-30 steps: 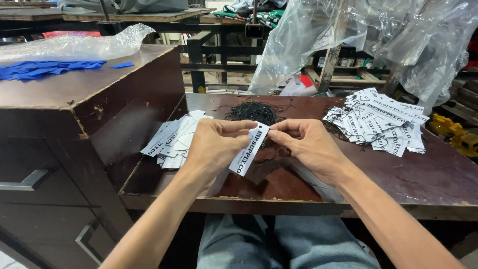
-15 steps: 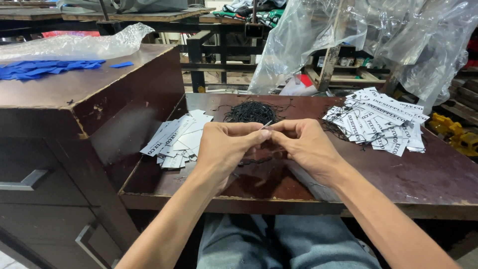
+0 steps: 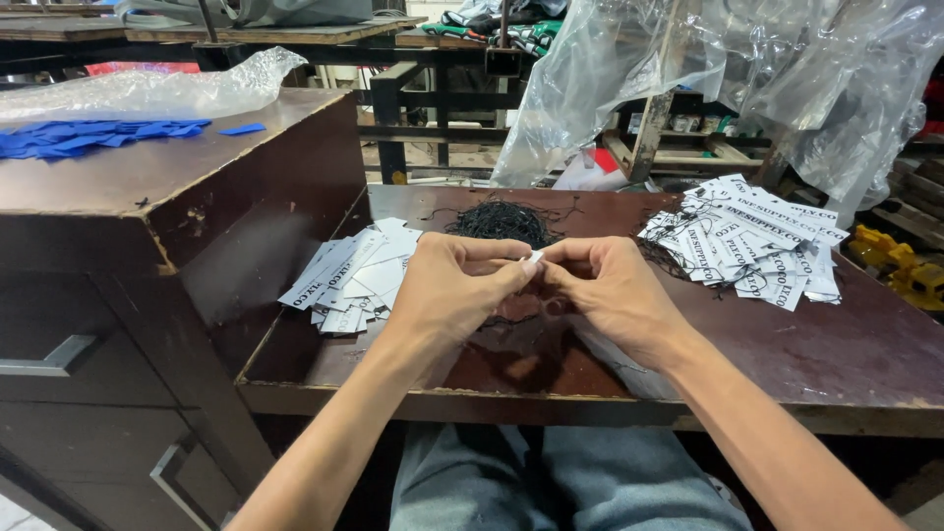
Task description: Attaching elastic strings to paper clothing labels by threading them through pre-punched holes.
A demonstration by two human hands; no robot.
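My left hand [image 3: 454, 285] and my right hand [image 3: 612, 292] meet fingertip to fingertip above the middle of a dark brown table [image 3: 836, 344]. Between the fingertips they pinch a small white paper tag [image 3: 532, 258], mostly hidden by the fingers. A thin black string seems to run under the hands, but it is hard to make out. A tangle of black strings [image 3: 497, 221] lies just behind the hands. A pile of white tags [image 3: 349, 275] sits to the left, and a pile of printed tags with strings [image 3: 752, 241] to the right.
A taller brown cabinet [image 3: 147, 197] with drawers stands at the left, with blue fabric pieces [image 3: 88, 136] and a clear plastic bag [image 3: 147, 93] on top. Clear plastic sheeting [image 3: 708, 69] hangs behind the table. My grey trousers [image 3: 551, 482] show below the table's edge.
A second ago the white tag hung long and plainly visible between my hands. Now it is almost hidden behind my fingertips, which have drawn closer together. The hands stay in the same place.
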